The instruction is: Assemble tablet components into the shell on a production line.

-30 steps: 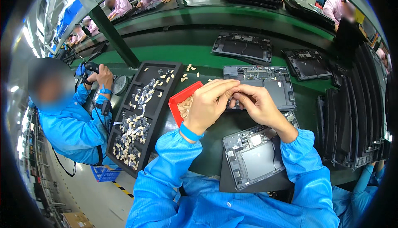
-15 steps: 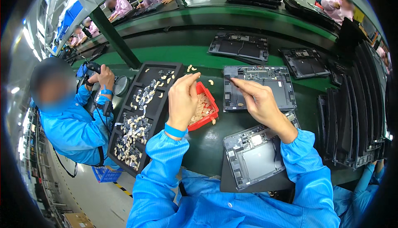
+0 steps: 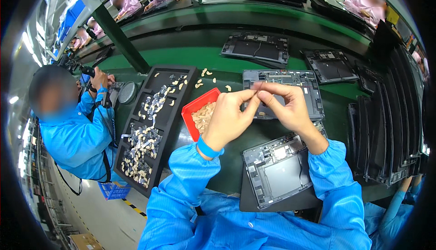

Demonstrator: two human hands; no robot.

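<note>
My left hand (image 3: 230, 113) and my right hand (image 3: 290, 107) meet fingertip to fingertip, both pinched. Whatever lies between the fingertips is too small to make out. They are over the left part of an opened laptop base (image 3: 311, 98), which lies on the bench with its circuit board and dark panels exposed. Below my right forearm, a second opened laptop base (image 3: 285, 173) rests at a slant on a dark sheet or panel. By my left wrist stands a red bin (image 3: 187, 119), holding small beige curved pieces (image 3: 202, 114); my hand covers part of it.
Left of the bin, a black compartment tray (image 3: 169, 129) holds many small dark-and-beige parts (image 3: 141, 143). More laptop bases (image 3: 256, 48) lie farther back, and a row of dark panels (image 3: 386, 132) stands at right. A co-worker in blue (image 3: 72, 127) is at left.
My left hand has moved right, away from above the red bin, and now meets my right hand's fingertips. The bin now sits farther left and is turned.
</note>
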